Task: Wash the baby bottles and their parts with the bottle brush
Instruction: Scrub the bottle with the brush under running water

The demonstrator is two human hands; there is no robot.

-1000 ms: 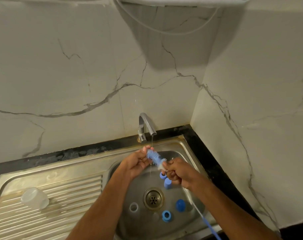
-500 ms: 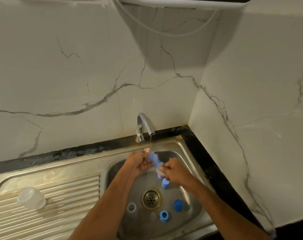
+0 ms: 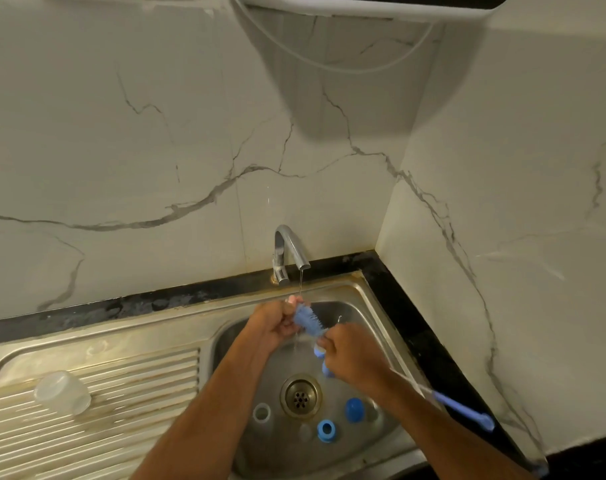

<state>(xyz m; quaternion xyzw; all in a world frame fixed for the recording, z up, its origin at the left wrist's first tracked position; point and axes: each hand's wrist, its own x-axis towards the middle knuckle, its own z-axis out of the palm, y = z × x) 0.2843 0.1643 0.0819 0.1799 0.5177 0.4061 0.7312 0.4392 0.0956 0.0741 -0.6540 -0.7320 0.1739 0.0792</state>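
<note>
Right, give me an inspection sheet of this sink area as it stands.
Surface: steel sink with ribbed drainboard; thin stream runs from the tap.
Job's things: blue bottle brush under the stream; blue ring, blue cap, clear ring in the basin by the drain.
Clutter: clear cup lying on the drainboard.
Grippers: left hand grips the bristles; right hand holds the wire stem.
Cables: white cord on the wall.
Surroundings: marble-look walls, black counter edge.
</note>
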